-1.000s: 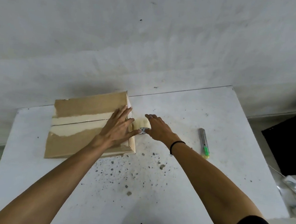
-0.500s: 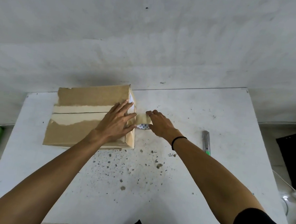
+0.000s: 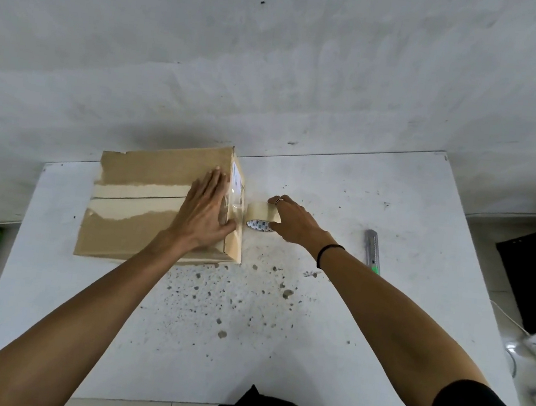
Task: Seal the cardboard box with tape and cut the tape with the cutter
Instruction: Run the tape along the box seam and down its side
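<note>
We have the cardboard box (image 3: 147, 203) at the back left of the bench (image 3: 311, 339), our left hand (image 3: 204, 217) spread open and flat on its right top edge, pinning the tape there. Our right hand (image 3: 294, 220) grips the tape roll (image 3: 260, 217) just beside the box's right side. We should keep the strip taut and run it straight down that side, pressing as we go. The cutter (image 3: 372, 252) lies untouched, near our right wrist, for trimming afterwards.
</note>
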